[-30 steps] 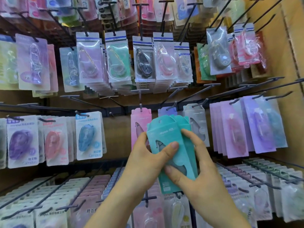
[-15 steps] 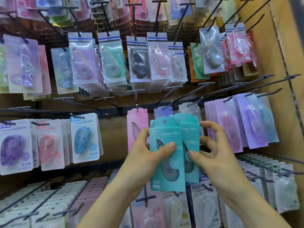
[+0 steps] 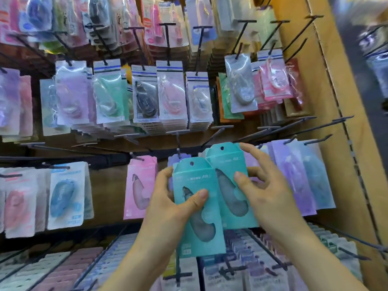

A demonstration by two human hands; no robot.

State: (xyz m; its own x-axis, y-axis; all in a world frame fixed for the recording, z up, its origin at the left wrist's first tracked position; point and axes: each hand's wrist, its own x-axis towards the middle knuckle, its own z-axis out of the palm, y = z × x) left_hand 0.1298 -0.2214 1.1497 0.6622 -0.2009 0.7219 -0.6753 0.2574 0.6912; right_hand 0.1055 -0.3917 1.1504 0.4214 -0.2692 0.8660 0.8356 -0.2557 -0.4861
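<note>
While the left hand (image 3: 168, 208) held the front teal pack (image 3: 199, 225) with its thumb on the face and fingers curled behind, the right hand (image 3: 266, 198) pinched the back teal pack (image 3: 231, 164). That pack sat just behind and to the right, touching the first. Both were up in front of the hooks (image 3: 273, 131). A pink pack (image 3: 139, 185) hung just left of them.

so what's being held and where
Left hand grips the front teal pack by its left edge; right hand pinches the back teal pack by its right edge.
</note>
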